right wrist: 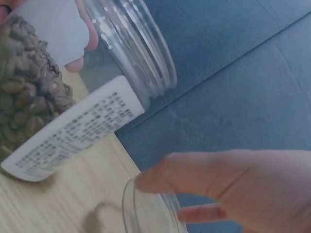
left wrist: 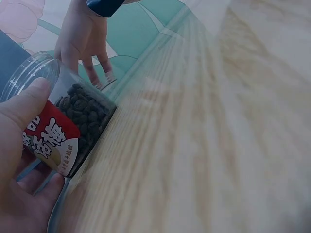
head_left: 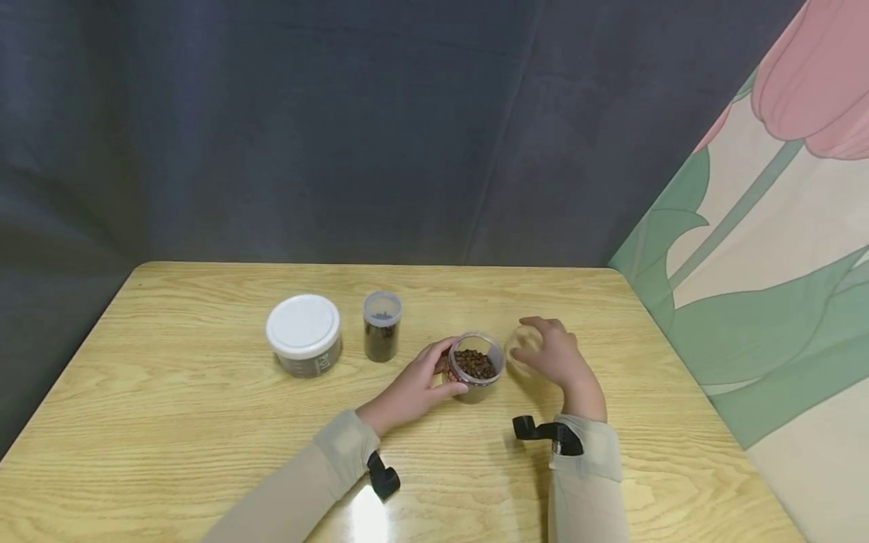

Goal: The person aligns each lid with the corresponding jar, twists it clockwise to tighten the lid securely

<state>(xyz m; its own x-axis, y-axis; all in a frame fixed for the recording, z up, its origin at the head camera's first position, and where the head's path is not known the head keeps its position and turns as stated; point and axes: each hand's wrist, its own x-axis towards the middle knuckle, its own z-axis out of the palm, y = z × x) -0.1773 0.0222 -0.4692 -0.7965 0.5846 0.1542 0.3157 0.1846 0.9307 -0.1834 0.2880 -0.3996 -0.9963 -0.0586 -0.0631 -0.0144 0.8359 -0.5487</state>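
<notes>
My left hand (head_left: 410,388) grips the side of a clear, open-topped jar (left wrist: 90,109) of coffee beans (head_left: 474,363), its thumb near the rim. The jar stands upright on the table, with a red label on one side and a white printed label (right wrist: 73,131) on another. Just right of the jar, my right hand (head_left: 562,360) holds a clear round lid (right wrist: 146,211) between thumb and fingers, low over the wood. The thumb lies on the lid's edge in the right wrist view.
Left of the jar stands a slim clear container (head_left: 382,339) with dark contents and a translucent top. Farther left is a wide tub (head_left: 303,328) with a white lid. A dark curtain (head_left: 339,136) hangs behind the wooden table (head_left: 170,422); a floral cloth (head_left: 767,317) is at right.
</notes>
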